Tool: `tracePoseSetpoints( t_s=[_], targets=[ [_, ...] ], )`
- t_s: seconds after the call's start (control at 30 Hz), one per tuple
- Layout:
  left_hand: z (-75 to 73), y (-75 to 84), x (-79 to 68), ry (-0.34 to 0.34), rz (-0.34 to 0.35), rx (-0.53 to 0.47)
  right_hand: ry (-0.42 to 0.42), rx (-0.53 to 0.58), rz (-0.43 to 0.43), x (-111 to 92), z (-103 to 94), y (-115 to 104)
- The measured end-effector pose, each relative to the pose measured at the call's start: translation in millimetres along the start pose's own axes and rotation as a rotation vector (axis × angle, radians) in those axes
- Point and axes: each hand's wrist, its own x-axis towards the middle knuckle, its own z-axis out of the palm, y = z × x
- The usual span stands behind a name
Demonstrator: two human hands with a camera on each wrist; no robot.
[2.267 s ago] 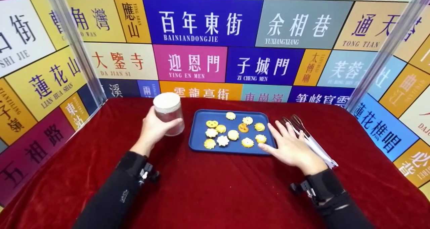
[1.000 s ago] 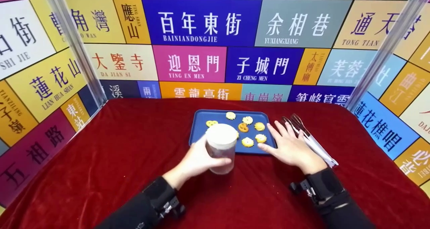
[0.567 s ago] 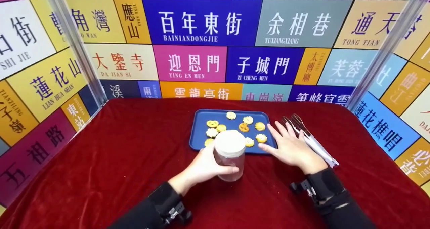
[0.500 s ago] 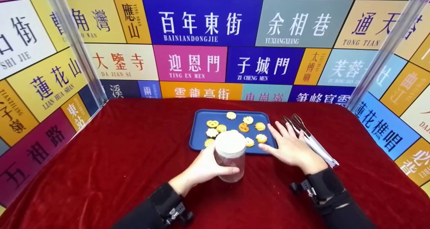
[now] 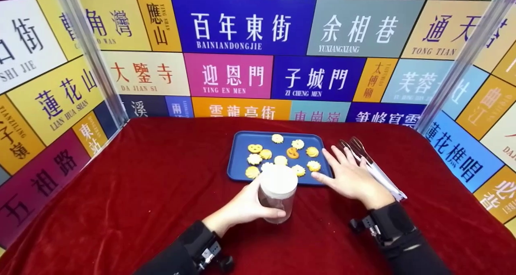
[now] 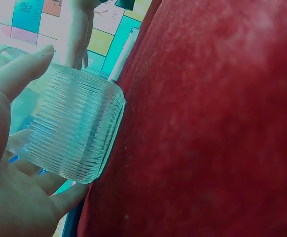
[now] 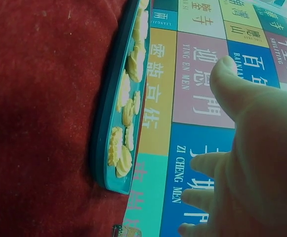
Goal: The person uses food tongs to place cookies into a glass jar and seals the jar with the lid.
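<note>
My left hand [image 5: 246, 202] grips a clear jar [image 5: 285, 205] with a white lid [image 5: 279, 181], fingers behind it and thumb across the front. The jar is upright just in front of the blue tray [image 5: 242, 158], overlapping its near edge in the head view. Its ribbed wall and base, close over the cloth, fill part of the left wrist view, where the jar [image 6: 74, 123] looks see-through. Several cookies [image 5: 281, 160] lie spread on the tray. My right hand [image 5: 351, 178] has its fingers spread at the tray's right edge, holding nothing; the right wrist view shows the fingers apart.
Tongs [image 5: 383, 179] with brown tips and white handles lie right of the tray, partly behind my right hand. A dark red cloth [image 5: 161, 158] covers the table. Behind stand panels with coloured name signs [image 5: 242, 25] and clear upright posts [image 5: 455, 65] at both corners.
My left hand has carried the jar from the tray's left side to in front of it, then slightly nearer to me over the last half second. My right hand has stayed nearly still.
</note>
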Motion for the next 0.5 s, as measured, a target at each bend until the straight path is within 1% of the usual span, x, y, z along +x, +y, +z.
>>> tracePoseSetpoints(
  t_s=[0.07,0.17,0.27,0.33,0.5],
  targets=[
    [-0.3,-2.5,0.1,-0.005,0.009,-0.018,-0.002,0.004,0.001,0,0.3,0],
    [-0.7,-6.4,0.2,-0.031,0.019,-0.064,-0.001,0.002,0.004,1,1.1,1],
    [-1.3,-9.8,0.1,-0.061,0.029,-0.111,0.021,-0.004,-0.009,3,1.3,1],
    [-1.2,-11.0,0.0,-0.077,0.028,-0.125,0.057,0.000,-0.028,5,0.8,0],
    [0.6,-10.7,0.5,-0.094,0.022,-0.120,0.192,0.022,-0.072,5,-2.1,-7]
  ],
)
